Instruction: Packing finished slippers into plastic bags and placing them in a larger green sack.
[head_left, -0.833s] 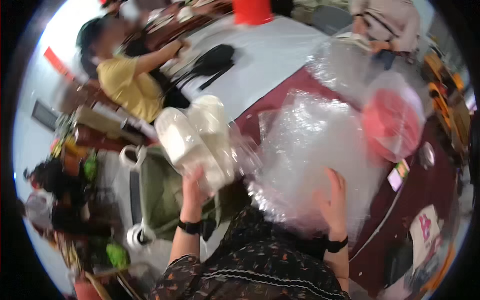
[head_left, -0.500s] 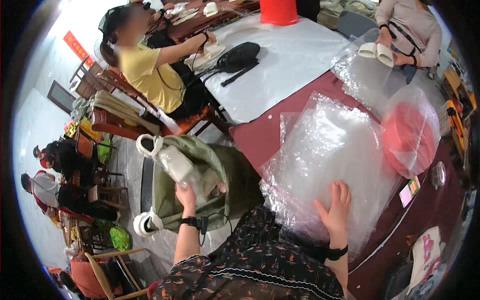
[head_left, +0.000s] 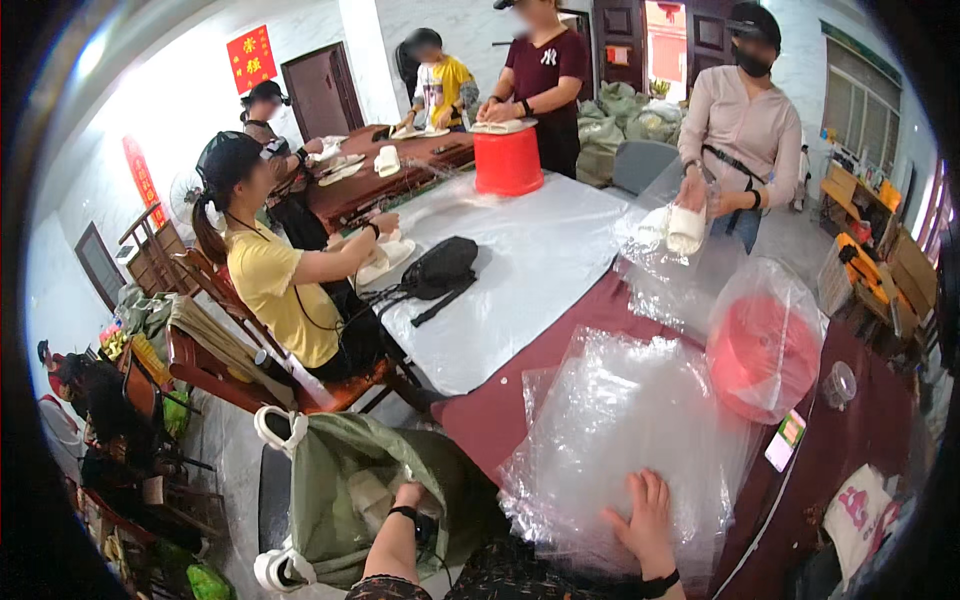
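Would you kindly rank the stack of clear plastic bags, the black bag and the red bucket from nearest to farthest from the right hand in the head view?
From the right hand:
1. Stack of clear plastic bags: directly under the hand, touching it.
2. Black bag: mid-table, up and to the left.
3. Red bucket: at the far end of the table.

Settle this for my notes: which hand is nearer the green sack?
Left. The left hand reaches inside the green sack; the right hand lies flat on the clear bags.
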